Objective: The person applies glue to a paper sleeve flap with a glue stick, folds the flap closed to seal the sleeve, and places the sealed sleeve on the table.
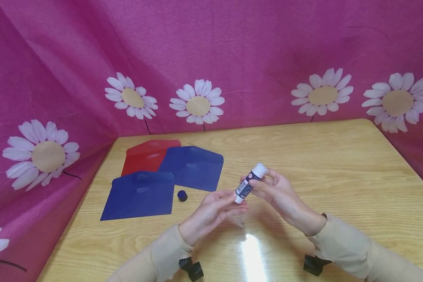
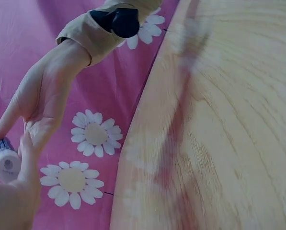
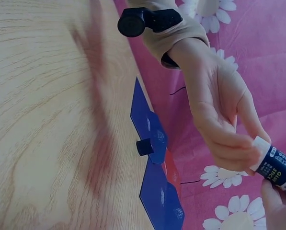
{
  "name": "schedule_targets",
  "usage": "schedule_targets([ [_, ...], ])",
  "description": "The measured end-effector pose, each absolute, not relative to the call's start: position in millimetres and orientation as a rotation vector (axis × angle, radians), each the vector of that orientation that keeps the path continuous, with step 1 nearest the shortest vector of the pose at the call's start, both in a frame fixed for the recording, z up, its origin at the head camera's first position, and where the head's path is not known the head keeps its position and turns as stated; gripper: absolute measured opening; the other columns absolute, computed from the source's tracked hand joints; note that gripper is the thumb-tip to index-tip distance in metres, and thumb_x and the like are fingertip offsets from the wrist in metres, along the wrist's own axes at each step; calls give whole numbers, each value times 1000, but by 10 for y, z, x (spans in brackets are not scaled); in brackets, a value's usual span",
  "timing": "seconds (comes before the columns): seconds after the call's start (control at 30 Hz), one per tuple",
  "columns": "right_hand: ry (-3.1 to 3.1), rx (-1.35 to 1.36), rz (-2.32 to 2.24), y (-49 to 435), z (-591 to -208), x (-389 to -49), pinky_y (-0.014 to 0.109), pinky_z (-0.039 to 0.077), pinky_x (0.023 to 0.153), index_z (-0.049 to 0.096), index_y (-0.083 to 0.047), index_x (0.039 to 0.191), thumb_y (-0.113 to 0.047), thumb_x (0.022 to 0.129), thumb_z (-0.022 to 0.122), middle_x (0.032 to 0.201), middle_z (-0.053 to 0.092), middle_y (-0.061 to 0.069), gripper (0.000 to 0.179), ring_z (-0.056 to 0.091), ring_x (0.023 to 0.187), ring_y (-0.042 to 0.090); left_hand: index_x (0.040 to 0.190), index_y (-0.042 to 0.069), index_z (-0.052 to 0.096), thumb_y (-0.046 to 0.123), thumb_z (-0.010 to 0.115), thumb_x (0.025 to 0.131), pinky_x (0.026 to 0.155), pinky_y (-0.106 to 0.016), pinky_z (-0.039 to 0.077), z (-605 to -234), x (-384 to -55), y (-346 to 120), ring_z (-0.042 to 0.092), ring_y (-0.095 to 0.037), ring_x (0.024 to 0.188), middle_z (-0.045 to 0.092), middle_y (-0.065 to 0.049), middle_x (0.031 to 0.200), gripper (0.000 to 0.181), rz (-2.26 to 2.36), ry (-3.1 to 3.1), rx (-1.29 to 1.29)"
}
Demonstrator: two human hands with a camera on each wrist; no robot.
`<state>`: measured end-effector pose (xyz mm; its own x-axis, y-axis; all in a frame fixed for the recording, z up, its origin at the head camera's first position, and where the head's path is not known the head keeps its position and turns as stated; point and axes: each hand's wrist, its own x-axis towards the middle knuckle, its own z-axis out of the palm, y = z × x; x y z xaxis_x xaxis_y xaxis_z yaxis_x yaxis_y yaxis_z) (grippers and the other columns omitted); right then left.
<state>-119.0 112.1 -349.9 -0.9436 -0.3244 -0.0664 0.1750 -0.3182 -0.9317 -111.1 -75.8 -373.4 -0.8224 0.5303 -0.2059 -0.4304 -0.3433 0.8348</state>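
Both hands hold a glue stick (image 1: 244,188) tilted above the table. It has a dark label and white ends, and the words "glue stick" partly show on the glue stick (image 3: 280,171) in the right wrist view. My right hand (image 1: 283,199) grips it around the body, thumb along the label. At its lower white end, the fingers of my left hand (image 1: 213,213) pinch it; the right wrist view shows the left hand (image 3: 219,105) at that end too. A small dark blue cap (image 1: 182,196) stands on the table, left of the hands.
Left of the cap lie a blue envelope (image 1: 141,197), a second blue envelope (image 1: 197,170) and a red envelope (image 1: 144,158) partly under them, flaps open. A pink flowered cloth (image 1: 253,58) surrounds the wooden table (image 1: 356,176) at the back and sides.
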Motion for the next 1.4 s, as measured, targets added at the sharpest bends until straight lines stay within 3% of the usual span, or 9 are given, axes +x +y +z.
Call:
schedule_targets([
  [0.23, 1613, -138, -2338, 1104, -3506, -1205, 30, 42, 89, 30, 10, 121, -6, 86, 56, 104, 61, 12, 47, 59, 98, 15, 112, -11, 45, 4, 54, 86, 88, -38, 43, -3743, -1064, -698, 63, -24, 89, 57, -27, 106, 32, 2191, 1681, 177],
  [0.37, 1618, -104, -2343, 1096, -3501, -1211, 30, 42, 89, 30, 12, 122, -6, 86, 56, 103, 61, 11, 48, 59, 99, 14, 109, -11, 47, 1, 58, 83, 87, -42, 43, -3736, -1053, -668, 62, -28, 88, 59, -25, 104, 30, 2215, 1766, 152],
  [0.5, 1618, -81, -2354, 1090, -3522, -1219, 30, 42, 89, 34, 10, 119, -6, 84, 59, 105, 60, 13, 46, 59, 99, 15, 106, -9, 51, 0, 61, 80, 84, -39, 46, -3741, -1052, -649, 63, -25, 86, 61, -20, 101, 30, 2220, 1816, 89],
  [0.6, 1616, -128, -2370, 1106, -3660, -1267, 32, 42, 89, 37, 7, 117, -10, 82, 63, 108, 59, 17, 47, 58, 101, 19, 104, -8, 53, 1, 65, 77, 82, -33, 47, -3755, -1048, -639, 62, -21, 87, 62, -16, 99, 30, 2216, 1865, 38],
  [0.8, 1572, -217, -2420, 1187, -4298, -1544, 35, 42, 89, 41, 3, 121, -12, 82, 63, 114, 56, 20, 47, 53, 108, 26, 100, -4, 56, 3, 69, 73, 79, -29, 48, -3794, -1036, -626, 60, -19, 90, 62, -12, 99, 31, 2228, 1938, -30],
  [0.97, 1527, -235, -2450, 1197, -4384, -1583, 37, 42, 89, 43, 3, 119, -9, 82, 62, 114, 56, 22, 44, 53, 108, 29, 99, -2, 57, 5, 71, 72, 76, -28, 48, -3816, -1053, -624, 60, -18, 88, 62, -10, 97, 32, 2212, 1966, -57],
  [1.1, 1582, -247, -2421, 1219, -4402, -1579, 34, 43, 88, 46, 1, 116, -9, 83, 61, 112, 58, 19, 38, 55, 106, 26, 101, 0, 56, 5, 70, 72, 74, -29, 49, -3816, -1093, -660, 60, -16, 83, 62, -8, 97, 33, 2096, 1984, 1],
  [1.27, 1756, -151, -2301, 1211, -4062, -1460, 31, 44, 87, 42, 5, 119, -13, 83, 61, 113, 57, 19, 44, 57, 103, 22, 106, -2, 57, 5, 68, 74, 73, -33, 50, -3772, -1193, -763, 62, -17, 79, 63, -11, 96, 34, 1866, 2003, 168],
  [1.4, 1821, -115, -2270, 1320, -4412, -1686, 31, 46, 84, 45, 2, 115, -21, 78, 68, 109, 60, 15, 49, 58, 100, 23, 109, -2, 56, 8, 67, 76, 71, -29, 50, -3683, -1334, -901, 62, -17, 79, 64, -12, 92, 36, 1645, 2094, 311],
])
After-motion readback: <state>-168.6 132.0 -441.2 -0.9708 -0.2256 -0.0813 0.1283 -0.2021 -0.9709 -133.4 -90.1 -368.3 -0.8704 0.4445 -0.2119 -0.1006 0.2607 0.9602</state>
